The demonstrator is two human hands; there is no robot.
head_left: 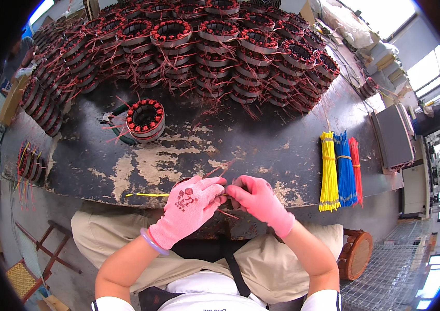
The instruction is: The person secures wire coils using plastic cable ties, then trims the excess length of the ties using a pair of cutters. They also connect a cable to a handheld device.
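My left hand [189, 203] and my right hand [257, 199], both in pink gloves, meet at the table's front edge with closed fingertips. They pinch thin wires between them; the exact joint is hidden by the fingers. A yellow wire [147, 195] sticks out to the left from under my left hand. Thin red wires [222, 167] poke out above the fingertips, and a few show below. Part of a dark red, ring-shaped piece shows behind my left hand, mostly covered. Farther off stands a motor stator [145, 120] with red windings, beside a dark green ring [121, 124].
Tall stacks of stators [220, 57] fill the back of the worn black table [90, 155]. Tied bundles of yellow wires [329, 171], blue wires [344, 168] and red wires [355, 171] lie at the right edge. A wooden stool [356, 254] stands lower right; another person [433, 116] is far right.
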